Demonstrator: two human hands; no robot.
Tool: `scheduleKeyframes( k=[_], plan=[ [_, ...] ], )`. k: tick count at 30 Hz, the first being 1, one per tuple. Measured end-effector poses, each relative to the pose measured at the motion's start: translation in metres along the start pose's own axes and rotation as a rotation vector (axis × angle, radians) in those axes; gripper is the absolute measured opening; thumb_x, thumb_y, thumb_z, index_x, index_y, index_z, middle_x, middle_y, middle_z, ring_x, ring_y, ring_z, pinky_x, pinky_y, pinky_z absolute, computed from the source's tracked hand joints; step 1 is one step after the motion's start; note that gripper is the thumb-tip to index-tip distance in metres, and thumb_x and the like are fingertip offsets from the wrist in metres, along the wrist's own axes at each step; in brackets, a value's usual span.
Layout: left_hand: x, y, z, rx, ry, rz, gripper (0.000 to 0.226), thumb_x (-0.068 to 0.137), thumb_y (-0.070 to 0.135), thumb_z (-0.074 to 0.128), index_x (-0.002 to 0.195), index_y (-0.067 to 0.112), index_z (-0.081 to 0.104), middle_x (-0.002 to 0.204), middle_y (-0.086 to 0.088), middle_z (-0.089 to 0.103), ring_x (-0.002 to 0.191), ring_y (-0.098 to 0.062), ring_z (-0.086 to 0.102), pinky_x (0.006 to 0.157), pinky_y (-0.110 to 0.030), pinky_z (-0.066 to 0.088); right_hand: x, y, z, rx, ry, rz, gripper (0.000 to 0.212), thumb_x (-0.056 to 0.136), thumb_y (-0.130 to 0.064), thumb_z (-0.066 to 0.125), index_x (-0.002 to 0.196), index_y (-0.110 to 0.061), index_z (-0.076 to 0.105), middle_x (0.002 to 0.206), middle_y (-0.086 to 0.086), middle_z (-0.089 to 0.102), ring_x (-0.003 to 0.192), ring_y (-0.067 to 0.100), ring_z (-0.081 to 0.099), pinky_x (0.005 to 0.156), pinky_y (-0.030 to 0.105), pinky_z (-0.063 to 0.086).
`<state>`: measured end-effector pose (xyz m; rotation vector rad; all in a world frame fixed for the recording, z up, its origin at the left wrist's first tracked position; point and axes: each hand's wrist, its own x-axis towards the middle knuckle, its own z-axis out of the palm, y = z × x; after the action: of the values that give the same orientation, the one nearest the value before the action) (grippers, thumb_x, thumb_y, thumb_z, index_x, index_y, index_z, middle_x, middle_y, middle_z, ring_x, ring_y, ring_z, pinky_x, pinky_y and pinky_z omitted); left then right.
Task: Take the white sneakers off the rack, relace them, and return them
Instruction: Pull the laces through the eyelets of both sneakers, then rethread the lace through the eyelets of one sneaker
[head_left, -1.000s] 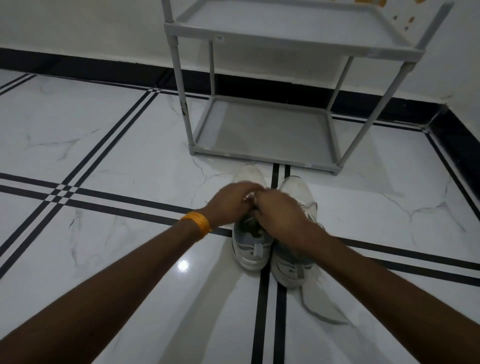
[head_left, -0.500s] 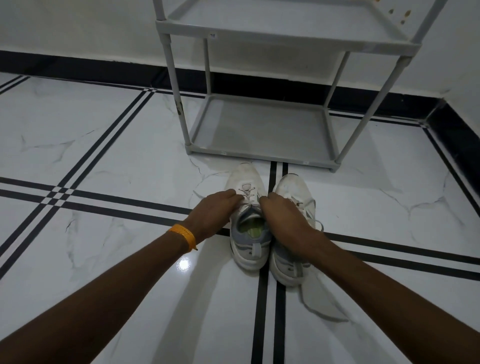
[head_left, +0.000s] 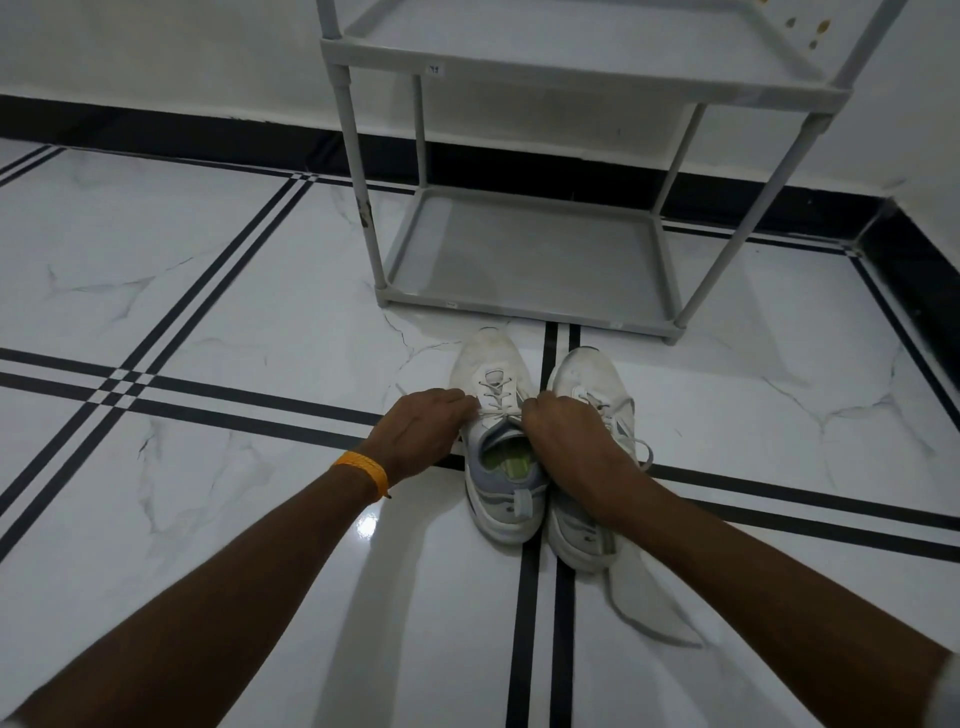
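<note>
The hands are drawing apart from where they were bunched over the tongue a second ago, stretching a lace (head_left: 500, 413) taut across the left sneaker (head_left: 500, 441), so the relacing looks to be nearing a tightening pull. The left hand (head_left: 423, 434) and right hand (head_left: 569, 436) are each pinching a lace end. Both scuffed white sneakers are sitting on the floor (head_left: 208, 322) just before the rack (head_left: 524, 306); the right sneaker (head_left: 592, 395) is showing loose laces.

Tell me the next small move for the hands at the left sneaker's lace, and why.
Probably cross the two lace ends and pull the first knot snug. The left hand and right hand each pinch an end of the lace, stretched across the top of the left sneaker; the rows below look threaded. The right sneaker waits beside it, and the rack stands bare.
</note>
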<state>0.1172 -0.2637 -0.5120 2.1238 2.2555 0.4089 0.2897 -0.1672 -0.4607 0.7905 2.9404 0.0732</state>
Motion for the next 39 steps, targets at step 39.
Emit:
scheduleKeyframes(
  k=[39],
  plan=[
    [0.082,0.139,-0.002,-0.747,-0.11,-0.506,0.012,0.093,0.014,0.054,0.096,0.006,0.062,0.096,-0.013,0.07,0.085,-0.026,0.066,0.077,-0.036,0.056,-0.047,0.086,0.009,0.875,0.062,0.677,0.015,0.092,-0.012,0.052,0.086,-0.004,0.064,0.086,0.014,0.069,0.079,0.029,0.068,0.078,0.046,0.059]
  ],
)
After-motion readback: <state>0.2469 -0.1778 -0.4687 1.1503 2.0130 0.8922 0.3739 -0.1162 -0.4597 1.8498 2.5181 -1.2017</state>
